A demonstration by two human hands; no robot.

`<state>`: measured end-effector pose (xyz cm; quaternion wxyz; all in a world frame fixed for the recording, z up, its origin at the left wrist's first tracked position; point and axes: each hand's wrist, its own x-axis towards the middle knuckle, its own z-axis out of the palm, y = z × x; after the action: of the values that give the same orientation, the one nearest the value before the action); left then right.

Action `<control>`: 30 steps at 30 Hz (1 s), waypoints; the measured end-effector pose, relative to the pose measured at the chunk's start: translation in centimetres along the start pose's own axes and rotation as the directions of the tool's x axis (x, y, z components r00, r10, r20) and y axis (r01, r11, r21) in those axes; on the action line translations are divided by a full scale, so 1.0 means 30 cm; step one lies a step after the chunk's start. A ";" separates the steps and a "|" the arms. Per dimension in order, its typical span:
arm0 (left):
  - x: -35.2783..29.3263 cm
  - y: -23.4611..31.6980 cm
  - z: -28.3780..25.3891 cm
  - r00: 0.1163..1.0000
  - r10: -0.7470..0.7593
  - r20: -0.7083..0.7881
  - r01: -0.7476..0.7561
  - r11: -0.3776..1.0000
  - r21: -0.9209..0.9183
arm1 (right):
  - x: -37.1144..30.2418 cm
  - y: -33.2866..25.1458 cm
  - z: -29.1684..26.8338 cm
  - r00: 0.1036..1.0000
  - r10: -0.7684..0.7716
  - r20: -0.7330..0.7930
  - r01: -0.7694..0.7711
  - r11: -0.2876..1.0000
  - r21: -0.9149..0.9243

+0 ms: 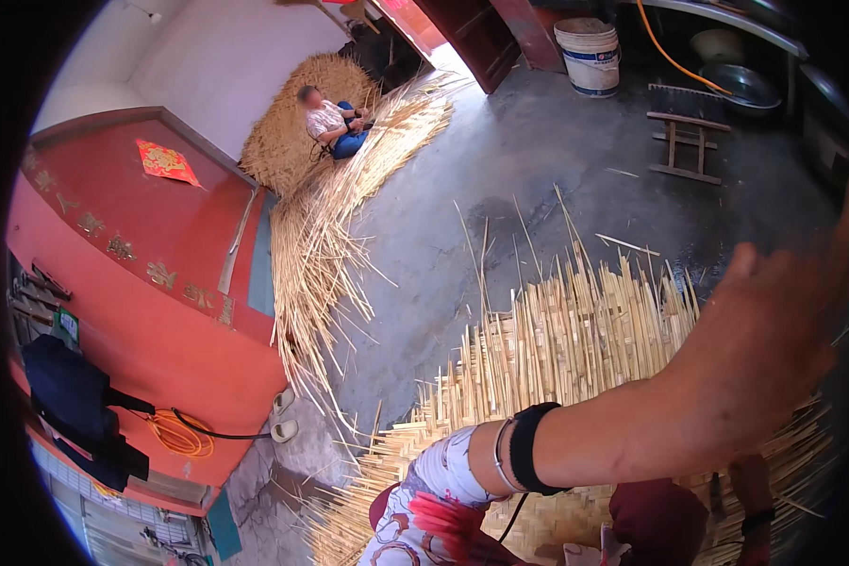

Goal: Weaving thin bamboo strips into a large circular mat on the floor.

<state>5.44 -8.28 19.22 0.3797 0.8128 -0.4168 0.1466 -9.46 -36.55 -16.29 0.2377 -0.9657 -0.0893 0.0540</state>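
Observation:
My left forearm crosses from the lower middle to the right, in a patterned sleeve, with a black band and a thin bracelet at the elbow end. My left hand [783, 292] is raised above the mat, slightly blurred, its thumb and a finger stretched apart with nothing seen in it. Below lies a partly woven mat of pale split-bamboo strips [547, 363], loose ends sticking out around its edge. At the lower right, my right hand [751, 476] is low over the mat in shadow, a dark band on its wrist; its fingers are unclear. Dark red trouser knees [658, 524] rest on the mat.
Another person [330, 123] sits far off among strips and a large woven piece [302, 85]. A white bucket [590, 57], a small wooden stool [689, 146] and a metal basin [740, 87] stand on the grey floor. Light slippers [284, 417] lie beside a red wall.

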 end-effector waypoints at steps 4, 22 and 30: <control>0.017 0.015 -0.026 0.987 -0.127 0.101 0.129 0.992 -0.009 | 0.001 -0.019 -0.023 0.988 0.100 0.115 -0.093 0.993 -0.067; -0.253 -0.385 -0.507 0.656 -0.191 -0.730 0.426 0.892 0.150 | 0.025 0.050 -0.018 1.000 -0.012 0.025 0.010 0.997 0.072; -0.218 -0.433 -0.471 0.681 -0.167 -0.713 0.401 0.900 0.172 | 0.078 -0.045 -0.099 0.998 0.029 0.060 -0.031 0.999 0.037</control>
<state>12.81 10.59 18.62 0.3897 0.8058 -0.0858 0.4376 -6.93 -36.25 -13.18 0.2524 -0.9603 -0.0806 0.0877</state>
